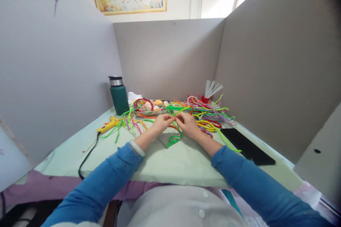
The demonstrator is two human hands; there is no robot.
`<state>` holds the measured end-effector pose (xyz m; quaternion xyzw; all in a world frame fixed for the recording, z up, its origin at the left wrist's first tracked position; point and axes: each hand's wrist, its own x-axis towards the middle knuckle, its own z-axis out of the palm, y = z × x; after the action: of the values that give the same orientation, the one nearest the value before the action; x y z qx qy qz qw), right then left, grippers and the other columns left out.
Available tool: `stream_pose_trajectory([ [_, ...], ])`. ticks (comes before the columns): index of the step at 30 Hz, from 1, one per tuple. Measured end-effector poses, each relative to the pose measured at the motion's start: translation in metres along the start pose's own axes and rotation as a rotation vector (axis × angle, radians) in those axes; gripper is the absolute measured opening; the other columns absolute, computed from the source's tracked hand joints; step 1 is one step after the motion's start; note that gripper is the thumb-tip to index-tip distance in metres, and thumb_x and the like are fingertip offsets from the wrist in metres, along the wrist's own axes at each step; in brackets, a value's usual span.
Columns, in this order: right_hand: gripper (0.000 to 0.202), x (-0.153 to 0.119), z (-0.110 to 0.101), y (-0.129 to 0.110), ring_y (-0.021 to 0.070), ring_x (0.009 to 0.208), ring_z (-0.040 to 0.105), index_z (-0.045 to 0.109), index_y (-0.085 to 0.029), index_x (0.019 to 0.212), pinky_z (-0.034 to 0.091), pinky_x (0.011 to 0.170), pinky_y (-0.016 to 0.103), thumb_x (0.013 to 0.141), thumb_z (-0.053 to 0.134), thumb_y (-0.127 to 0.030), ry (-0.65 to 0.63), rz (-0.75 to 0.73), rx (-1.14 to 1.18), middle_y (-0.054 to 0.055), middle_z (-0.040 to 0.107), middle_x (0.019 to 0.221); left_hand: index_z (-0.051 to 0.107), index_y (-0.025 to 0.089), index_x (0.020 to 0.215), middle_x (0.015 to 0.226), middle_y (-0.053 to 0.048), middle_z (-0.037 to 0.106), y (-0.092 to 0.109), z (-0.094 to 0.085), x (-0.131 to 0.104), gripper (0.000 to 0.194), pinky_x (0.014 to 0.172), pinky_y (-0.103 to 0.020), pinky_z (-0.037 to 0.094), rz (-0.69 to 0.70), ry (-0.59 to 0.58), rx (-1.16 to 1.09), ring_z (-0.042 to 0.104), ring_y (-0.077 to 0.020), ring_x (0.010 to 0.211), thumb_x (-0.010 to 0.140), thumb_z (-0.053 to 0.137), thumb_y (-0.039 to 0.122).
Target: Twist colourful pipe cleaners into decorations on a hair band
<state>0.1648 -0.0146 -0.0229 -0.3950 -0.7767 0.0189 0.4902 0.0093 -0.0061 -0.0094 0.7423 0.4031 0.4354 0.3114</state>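
My left hand (163,123) and my right hand (188,125) meet over the middle of the table, fingertips pinched together and almost touching. Between them is a pipe cleaner, mostly hidden by the fingers; its colour is hard to make out. Just below the hands a green pipe cleaner (174,137) curves down to a coiled end near the tabletop. Whether it joins the piece in my fingers I cannot tell. Behind the hands, a metal tray (149,112) holds pale and orange small pieces, with a red pipe cleaner loop (144,99) over it.
A heap of coloured pipe cleaners (210,111) spreads back right, beside a red cup (205,99) of white sticks. On the left are a yellow glue gun (108,126) with a black cord and a green bottle (119,97). A black flat phone-like slab (246,145) lies right. Grey partitions (170,56) enclose the table.
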Motion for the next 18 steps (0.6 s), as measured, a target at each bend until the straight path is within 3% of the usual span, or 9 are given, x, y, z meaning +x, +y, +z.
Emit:
stream_pose_trajectory([
  [5,0.011,0.002,0.004,0.006,0.01,0.055,0.047,0.055,-0.016,0.073,0.034,0.052,0.021,0.075,0.048,-0.023,-0.035,0.077,0.152,-0.001,0.055,0.063,0.062,0.011,0.069,0.058,0.002,0.05,0.0,0.0,0.0,0.027,0.049,-0.019,0.03,0.035,-0.019,0.01,0.04,-0.0071,0.053,0.071,0.055,0.037],
  [12,0.013,0.005,0.008,0.01,0.0086,0.052,0.044,0.052,-0.016,0.072,0.035,0.049,0.02,0.072,0.051,-0.029,-0.034,0.226,0.429,-0.003,0.052,0.061,0.051,0.013,0.063,0.049,0.005,0.038,0.011,-0.002,-0.007,0.036,0.039,-0.019,0.022,-0.092,-0.071,-0.157,0.027,-0.003,0.039,0.074,0.051,0.047],
  [15,0.015,0.004,0.008,0.009,0.0086,0.052,0.044,0.053,-0.016,0.075,0.034,0.049,0.02,0.073,0.05,-0.031,-0.042,0.199,0.42,-0.003,0.053,0.061,0.046,0.014,0.058,0.049,0.004,0.04,0.012,-0.002,-0.007,0.039,0.037,-0.019,0.026,-0.104,-0.079,-0.152,0.031,-0.0036,0.037,0.076,0.046,0.049],
  [18,0.016,0.003,0.008,0.009,0.0086,0.052,0.043,0.054,-0.016,0.076,0.033,0.049,0.02,0.074,0.05,-0.031,-0.033,0.179,0.389,-0.003,0.051,0.06,0.049,0.013,0.064,0.056,0.002,0.048,0.01,-0.001,-0.006,0.033,0.04,-0.018,0.032,-0.078,-0.068,-0.134,0.039,-0.0045,0.042,0.072,0.055,0.044],
])
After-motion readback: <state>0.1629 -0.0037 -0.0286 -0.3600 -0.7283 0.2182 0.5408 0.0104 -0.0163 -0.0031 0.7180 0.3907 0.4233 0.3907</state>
